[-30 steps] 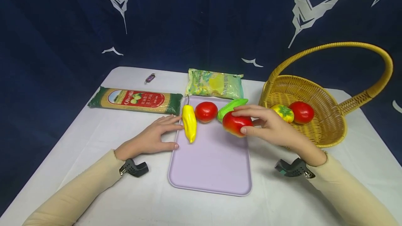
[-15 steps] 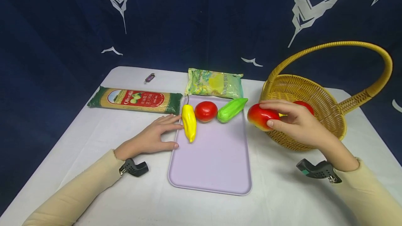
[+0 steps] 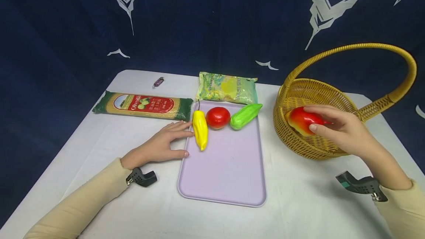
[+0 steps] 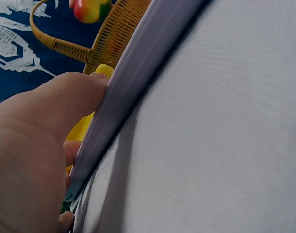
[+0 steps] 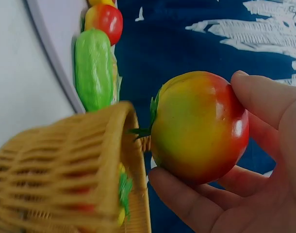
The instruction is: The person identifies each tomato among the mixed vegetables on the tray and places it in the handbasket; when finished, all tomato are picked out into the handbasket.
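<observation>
My right hand (image 3: 352,132) holds a glossy red-and-yellow fruit (image 3: 303,121) over the wicker basket (image 3: 289,143). In the right wrist view, the fruit (image 5: 199,126) shows a green leafy calyx beside the basket's rim, with thumb and fingers gripping its far side. My left hand (image 3: 162,143) lies with extended fingers at the left edge of the lilac tray (image 3: 222,180). Its fingertips are beside a yellow pepper (image 3: 200,130); in the left wrist view the thumb (image 4: 85,90) sits against the tray's rim. The fruit and hand hide most of the basket's contents in the head view.
A red tomato (image 3: 218,117) and a ridged green vegetable (image 3: 245,116) lie at the tray's far end. Behind are a green-yellow packet (image 3: 227,88), a pasta pack (image 3: 144,106) and a purple wrapped candy (image 3: 158,82). The basket's tall handle (image 3: 352,46) arches above it.
My right hand has carried the red-and-yellow fruit rightward, from above the tray to over the basket. My left hand has stayed at the tray's left edge.
</observation>
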